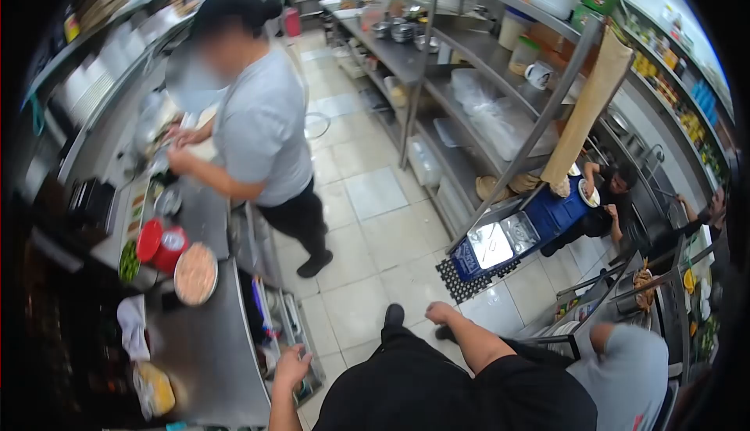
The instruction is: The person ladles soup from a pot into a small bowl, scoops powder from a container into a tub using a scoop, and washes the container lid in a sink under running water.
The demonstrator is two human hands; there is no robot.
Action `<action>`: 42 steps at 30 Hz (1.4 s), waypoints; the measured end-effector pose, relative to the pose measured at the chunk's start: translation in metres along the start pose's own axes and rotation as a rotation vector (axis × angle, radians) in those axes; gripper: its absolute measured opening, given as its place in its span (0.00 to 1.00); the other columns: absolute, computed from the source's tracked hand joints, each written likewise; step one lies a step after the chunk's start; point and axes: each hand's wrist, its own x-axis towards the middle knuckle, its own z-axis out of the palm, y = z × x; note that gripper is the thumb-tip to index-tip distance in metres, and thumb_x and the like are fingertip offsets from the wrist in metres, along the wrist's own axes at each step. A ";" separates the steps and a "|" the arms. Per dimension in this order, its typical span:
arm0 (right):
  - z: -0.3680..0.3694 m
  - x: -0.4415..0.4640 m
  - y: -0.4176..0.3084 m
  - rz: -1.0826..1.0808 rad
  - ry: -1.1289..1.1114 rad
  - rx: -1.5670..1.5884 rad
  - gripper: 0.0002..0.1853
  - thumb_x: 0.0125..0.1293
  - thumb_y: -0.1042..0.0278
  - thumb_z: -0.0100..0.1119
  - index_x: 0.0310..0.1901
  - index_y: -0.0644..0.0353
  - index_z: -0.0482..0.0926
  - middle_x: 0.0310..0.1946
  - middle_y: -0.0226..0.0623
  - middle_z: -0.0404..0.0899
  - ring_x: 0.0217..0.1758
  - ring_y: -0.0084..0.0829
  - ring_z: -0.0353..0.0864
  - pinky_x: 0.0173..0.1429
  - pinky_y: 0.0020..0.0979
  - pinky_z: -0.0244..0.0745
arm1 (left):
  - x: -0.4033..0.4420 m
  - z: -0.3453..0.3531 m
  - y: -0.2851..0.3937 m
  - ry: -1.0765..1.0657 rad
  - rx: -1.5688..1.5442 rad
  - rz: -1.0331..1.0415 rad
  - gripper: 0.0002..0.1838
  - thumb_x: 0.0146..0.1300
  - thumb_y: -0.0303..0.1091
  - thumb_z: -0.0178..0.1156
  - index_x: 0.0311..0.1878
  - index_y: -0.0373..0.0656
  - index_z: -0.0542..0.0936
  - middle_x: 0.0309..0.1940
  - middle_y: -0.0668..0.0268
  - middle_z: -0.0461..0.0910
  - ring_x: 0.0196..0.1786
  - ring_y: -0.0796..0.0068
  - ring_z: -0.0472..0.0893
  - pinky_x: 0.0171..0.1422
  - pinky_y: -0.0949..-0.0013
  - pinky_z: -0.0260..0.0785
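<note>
My left hand (293, 367) hangs beside the steel counter (207, 353), near its open shelf side. Its fingers are loosely bent and apart, holding nothing. Out over the tiled floor is my right hand (441, 312), its fingers curled in with nothing visible in them. On the counter to my left stand a bowl of pinkish-orange food (195, 275) and a red container (172, 251) with its red lid (149, 237) beside it. Closer to me lie a white cloth (133, 328) and a bag with yellow contents (155, 389).
A person in a grey shirt (262, 130) works at the left counter. Steel shelving (500, 95) and a blue bin (539, 224) stand right of the aisle. Another person (609, 189) is behind the bin. A grey sleeve (625, 376) is close at my right.
</note>
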 end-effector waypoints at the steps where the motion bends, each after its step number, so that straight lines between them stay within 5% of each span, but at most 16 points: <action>1: -0.011 0.007 0.013 0.081 -0.069 0.079 0.17 0.58 0.57 0.54 0.31 0.62 0.85 0.27 0.46 0.84 0.29 0.43 0.84 0.38 0.43 0.78 | 0.026 -0.006 0.022 -0.056 0.000 0.003 0.26 0.63 0.48 0.64 0.58 0.40 0.80 0.50 0.49 0.83 0.53 0.50 0.83 0.59 0.56 0.74; 6: -0.086 0.041 0.030 0.174 -0.009 0.327 0.16 0.59 0.57 0.53 0.28 0.62 0.82 0.20 0.43 0.81 0.21 0.37 0.80 0.31 0.40 0.77 | 0.133 -0.012 0.109 -0.252 -0.020 -0.020 0.28 0.63 0.51 0.65 0.59 0.40 0.80 0.52 0.49 0.83 0.51 0.51 0.84 0.58 0.57 0.75; 11: -0.187 0.126 0.029 0.170 0.097 0.343 0.20 0.64 0.53 0.55 0.48 0.58 0.84 0.51 0.49 0.84 0.57 0.49 0.81 0.62 0.44 0.74 | 0.246 -0.024 0.184 -0.348 -0.067 0.034 0.28 0.64 0.49 0.65 0.61 0.40 0.79 0.54 0.50 0.83 0.51 0.56 0.85 0.57 0.59 0.76; 17: -0.309 0.218 0.017 0.152 0.230 0.446 0.22 0.64 0.55 0.58 0.56 0.56 0.81 0.51 0.49 0.83 0.57 0.49 0.81 0.63 0.43 0.74 | 0.439 -0.027 0.284 -0.404 -0.179 0.275 0.26 0.65 0.48 0.65 0.59 0.38 0.80 0.49 0.53 0.85 0.48 0.62 0.85 0.55 0.63 0.76; 23: -0.337 0.281 0.063 0.198 0.152 0.342 0.23 0.63 0.55 0.59 0.57 0.56 0.81 0.52 0.50 0.83 0.57 0.50 0.81 0.62 0.45 0.75 | 0.679 0.004 0.375 -0.549 -0.145 0.429 0.26 0.67 0.52 0.59 0.51 0.36 0.83 0.42 0.52 0.86 0.48 0.58 0.84 0.57 0.58 0.74; 26: -0.328 0.303 0.112 0.218 0.323 0.429 0.23 0.63 0.55 0.60 0.57 0.55 0.81 0.53 0.49 0.83 0.56 0.50 0.82 0.62 0.45 0.76 | 0.764 0.005 0.416 -0.539 -0.271 0.287 0.21 0.66 0.51 0.59 0.39 0.39 0.82 0.24 0.59 0.82 0.26 0.67 0.80 0.29 0.62 0.73; 28: -0.359 0.292 0.120 0.441 0.255 0.723 0.20 0.63 0.57 0.60 0.55 0.55 0.82 0.50 0.47 0.84 0.55 0.50 0.81 0.61 0.44 0.76 | 0.813 0.004 0.433 -0.562 -0.393 0.127 0.20 0.67 0.50 0.59 0.47 0.41 0.82 0.36 0.60 0.83 0.36 0.68 0.82 0.36 0.61 0.75; 29: -0.332 0.298 0.161 0.203 0.320 0.361 0.17 0.63 0.58 0.60 0.51 0.55 0.83 0.46 0.46 0.85 0.51 0.48 0.83 0.57 0.44 0.77 | 0.832 -0.004 0.439 -0.606 -0.455 0.043 0.22 0.68 0.51 0.59 0.53 0.43 0.81 0.44 0.61 0.83 0.43 0.68 0.84 0.43 0.61 0.77; 30: -0.299 0.309 0.204 -0.051 0.389 0.008 0.15 0.64 0.59 0.59 0.48 0.56 0.84 0.42 0.45 0.85 0.47 0.46 0.84 0.54 0.43 0.78 | 0.852 -0.011 0.442 -0.576 -0.477 -0.001 0.22 0.68 0.51 0.59 0.53 0.43 0.81 0.44 0.61 0.83 0.43 0.68 0.84 0.43 0.61 0.77; 31: -0.305 0.313 0.213 0.086 0.211 0.267 0.14 0.64 0.59 0.59 0.45 0.56 0.84 0.39 0.45 0.85 0.46 0.46 0.84 0.53 0.43 0.78 | 0.872 -0.018 0.442 -0.558 -0.576 -0.056 0.23 0.68 0.51 0.59 0.56 0.43 0.79 0.47 0.61 0.82 0.44 0.67 0.83 0.45 0.60 0.77; 33: -0.322 0.337 0.237 0.070 -0.108 0.219 0.12 0.60 0.63 0.60 0.41 0.59 0.84 0.39 0.45 0.84 0.49 0.47 0.83 0.54 0.46 0.77 | 0.919 -0.027 0.425 -0.515 -0.725 -0.141 0.24 0.69 0.50 0.58 0.59 0.43 0.77 0.51 0.60 0.82 0.47 0.65 0.83 0.49 0.59 0.76; 34: -0.333 0.352 0.253 -0.100 -0.237 -0.077 0.11 0.56 0.67 0.61 0.40 0.60 0.83 0.41 0.46 0.83 0.53 0.49 0.81 0.57 0.48 0.76 | 0.944 -0.032 0.411 -0.492 -0.782 -0.179 0.24 0.69 0.49 0.57 0.61 0.43 0.76 0.52 0.59 0.81 0.47 0.64 0.83 0.50 0.58 0.76; 35: -0.370 0.365 0.252 0.035 -0.247 0.239 0.09 0.58 0.67 0.60 0.38 0.61 0.82 0.42 0.48 0.82 0.52 0.50 0.81 0.56 0.48 0.76 | 0.968 -0.037 0.394 -0.425 -0.857 -0.261 0.23 0.70 0.48 0.56 0.62 0.44 0.75 0.54 0.59 0.81 0.49 0.64 0.83 0.52 0.57 0.75; 38: -0.447 0.433 0.255 -0.073 -0.088 0.094 0.08 0.61 0.66 0.59 0.36 0.62 0.81 0.40 0.50 0.82 0.51 0.52 0.80 0.55 0.49 0.76 | 1.014 -0.065 0.326 -0.177 -1.085 -0.472 0.23 0.71 0.47 0.55 0.61 0.43 0.75 0.56 0.58 0.80 0.53 0.61 0.81 0.59 0.55 0.72; 40: -0.465 0.511 0.300 -0.412 -0.059 -0.084 0.12 0.64 0.63 0.57 0.42 0.61 0.83 0.43 0.52 0.83 0.51 0.53 0.81 0.56 0.48 0.77 | 1.031 -0.081 0.275 0.014 -1.224 -0.600 0.24 0.70 0.47 0.54 0.61 0.42 0.75 0.56 0.57 0.80 0.55 0.60 0.80 0.62 0.54 0.70; 42: -0.584 0.548 0.231 0.265 -0.096 0.245 0.19 0.65 0.59 0.59 0.56 0.55 0.82 0.45 0.47 0.86 0.51 0.44 0.85 0.56 0.39 0.78 | 1.046 -0.111 0.240 0.157 -1.284 -0.664 0.24 0.71 0.47 0.54 0.62 0.41 0.75 0.57 0.57 0.79 0.55 0.59 0.79 0.64 0.54 0.69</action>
